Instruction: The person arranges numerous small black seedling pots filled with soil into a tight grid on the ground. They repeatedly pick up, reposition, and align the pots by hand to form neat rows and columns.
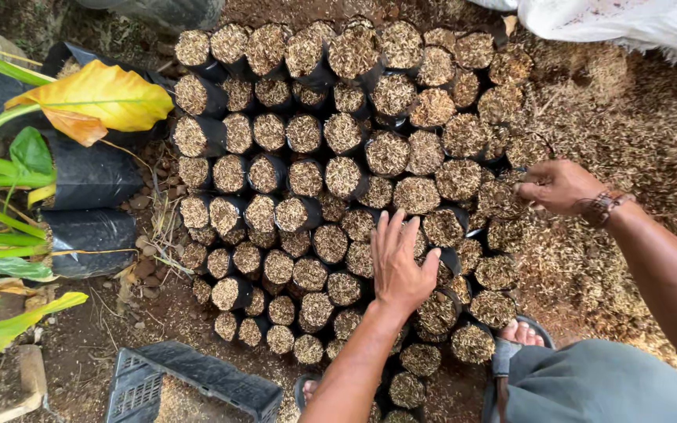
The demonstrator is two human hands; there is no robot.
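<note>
- Left hand (398, 266): flat, fingers spread, palm down on the tops of the small black nursery bags (307, 180); nothing grasped.
- Right hand (558, 186): fingers curled in at the edge of the cluster, touching a bag (503, 200); whether it pinches the rim, cannot tell.
- Bags stand upright and packed side by side ahead of and beneath both hands; every visible one is topped with pale brown husk.
- Judged: filling largely done for this block; a heap of loose husk (628, 125) remains just beyond the right hand.
- Away from the left hand: larger black bags with green plants (80, 204), one yellow leaf (99, 98), a black crate (190, 384).
</note>
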